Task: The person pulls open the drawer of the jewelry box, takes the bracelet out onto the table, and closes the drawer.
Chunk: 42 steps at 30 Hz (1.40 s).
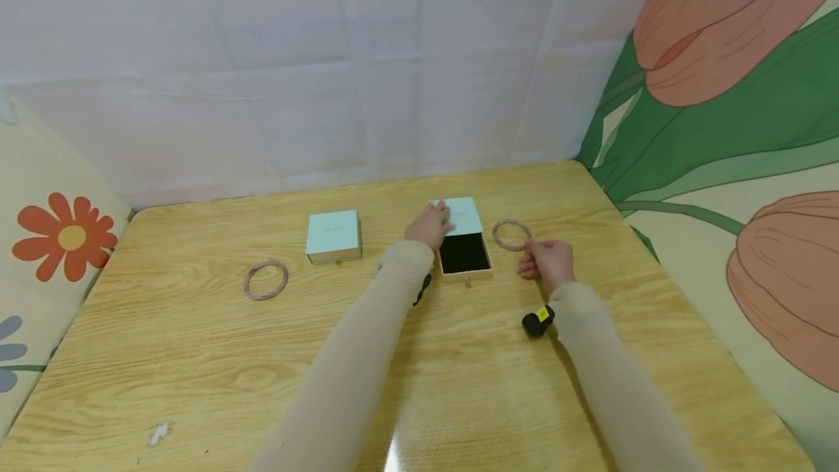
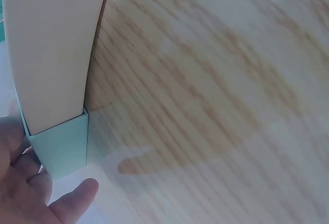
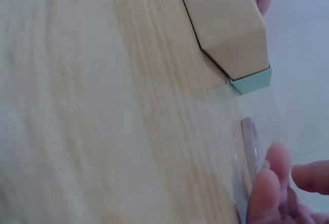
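Observation:
In the head view, my left hand (image 1: 429, 225) rests on the left part of a pale blue drawer box (image 1: 464, 215). Its drawer (image 1: 466, 253) is pulled out toward me and shows a black lining. The left wrist view has the fingers (image 2: 31, 175) at the box's blue sleeve (image 2: 61, 152), with the thumb held away from it. To the right of the box, my right hand (image 1: 549, 262) reaches the near edge of a greyish-pink ring, like a bangle (image 1: 499, 242). A gap shows between thumb and fingers beside that bangle (image 3: 250, 144) in the right wrist view.
A second pale blue box (image 1: 333, 233), its drawer pushed in, stands left of my left hand. Another bangle (image 1: 265, 281) lies farther left on the wooden table (image 1: 216, 384). A white cloth (image 1: 295, 79) hangs behind the table, and a flower-printed wall (image 1: 721, 166) borders the right side.

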Tool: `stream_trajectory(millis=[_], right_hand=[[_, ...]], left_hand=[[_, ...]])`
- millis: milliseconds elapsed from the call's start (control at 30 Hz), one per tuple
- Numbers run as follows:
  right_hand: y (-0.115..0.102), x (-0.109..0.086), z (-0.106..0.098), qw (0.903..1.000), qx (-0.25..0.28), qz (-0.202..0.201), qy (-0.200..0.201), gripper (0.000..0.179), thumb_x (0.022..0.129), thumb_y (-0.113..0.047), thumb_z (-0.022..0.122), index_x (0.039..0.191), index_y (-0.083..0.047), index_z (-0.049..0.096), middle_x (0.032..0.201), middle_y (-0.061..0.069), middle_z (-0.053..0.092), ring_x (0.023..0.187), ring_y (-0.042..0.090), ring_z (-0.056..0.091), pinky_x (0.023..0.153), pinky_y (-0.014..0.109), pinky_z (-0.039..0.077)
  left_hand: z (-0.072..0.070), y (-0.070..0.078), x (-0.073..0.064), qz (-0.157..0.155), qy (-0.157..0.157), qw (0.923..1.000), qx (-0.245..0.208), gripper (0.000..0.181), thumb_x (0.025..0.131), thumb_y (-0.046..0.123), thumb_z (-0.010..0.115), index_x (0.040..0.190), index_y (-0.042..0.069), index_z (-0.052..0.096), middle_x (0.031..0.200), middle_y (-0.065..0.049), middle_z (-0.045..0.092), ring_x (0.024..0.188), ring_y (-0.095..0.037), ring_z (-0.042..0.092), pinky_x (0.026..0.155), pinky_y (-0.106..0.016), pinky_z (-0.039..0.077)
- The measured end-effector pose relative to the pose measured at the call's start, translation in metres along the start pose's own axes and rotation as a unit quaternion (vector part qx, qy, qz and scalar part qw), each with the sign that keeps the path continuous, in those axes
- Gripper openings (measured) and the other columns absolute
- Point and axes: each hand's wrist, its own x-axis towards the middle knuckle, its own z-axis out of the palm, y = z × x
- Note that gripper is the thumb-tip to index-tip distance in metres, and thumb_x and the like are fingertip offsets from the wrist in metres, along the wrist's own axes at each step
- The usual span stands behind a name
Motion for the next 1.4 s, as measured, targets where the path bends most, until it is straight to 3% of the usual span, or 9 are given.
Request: stream_trajectory(millis=[233, 333, 533, 767, 1400], right_hand=[[0.002, -0.009, 0.007, 1.0000, 0.004, -0.004, -0.005, 0.017, 0.098, -0.007, 0.053, 0.096, 0.010, 0.053, 0.057, 0.004, 0.060, 0.045, 0.009, 0.059, 0.044, 0.022, 0.053], [0.003, -0.011, 0.010, 0.9999, 0.005, -0.006, -0.014, 0.018, 0.098, -0.007, 0.053, 0.100, 0.011, 0.052, 0.058, 0.003, 0.060, 0.045, 0.009, 0.058, 0.044, 0.022, 0.053], [0.005, -0.014, 0.013, 0.9996, -0.013, -0.011, -0.023, 0.025, 0.098, -0.008, 0.053, 0.108, 0.015, 0.052, 0.059, 0.003, 0.060, 0.046, 0.008, 0.058, 0.045, 0.021, 0.053], [0.006, -0.020, 0.018, 0.9985, -0.032, -0.018, -0.040, 0.028, 0.099, -0.009, 0.051, 0.107, 0.018, 0.052, 0.059, 0.002, 0.060, 0.047, 0.008, 0.059, 0.045, 0.021, 0.053], [0.007, -0.036, 0.032, 0.9957, -0.047, -0.005, -0.079, 0.018, 0.098, -0.009, 0.052, 0.095, 0.009, 0.054, 0.060, 0.003, 0.061, 0.047, 0.009, 0.058, 0.044, 0.021, 0.051]], left_hand=[[0.010, -0.009, 0.015, 0.010, -0.002, 0.9999, 0.005, 0.054, 0.104, 0.036, 0.038, 0.153, 0.016, 0.029, 0.162, 0.000, 0.010, 0.148, -0.018, 0.004, 0.116, -0.032, 0.022], [0.005, -0.005, 0.010, 0.003, -0.008, 1.0000, 0.001, 0.054, 0.104, 0.034, 0.039, 0.154, 0.015, 0.028, 0.162, 0.000, 0.010, 0.148, -0.019, 0.004, 0.116, -0.033, 0.023], [0.000, -0.001, -0.001, 0.010, 0.008, 0.9998, 0.012, 0.053, 0.104, 0.034, 0.040, 0.152, 0.014, 0.031, 0.161, -0.002, 0.014, 0.148, -0.021, 0.008, 0.113, -0.034, 0.030], [0.001, -0.002, 0.001, 0.015, 0.021, 0.9996, 0.011, 0.052, 0.102, 0.034, 0.043, 0.150, 0.013, 0.037, 0.161, -0.003, 0.018, 0.147, -0.022, 0.011, 0.112, -0.036, 0.033], [0.001, -0.003, 0.002, 0.013, 0.011, 0.9998, -0.003, 0.054, 0.103, 0.034, 0.041, 0.152, 0.014, 0.031, 0.161, -0.002, 0.014, 0.147, -0.021, 0.008, 0.115, -0.035, 0.027]])
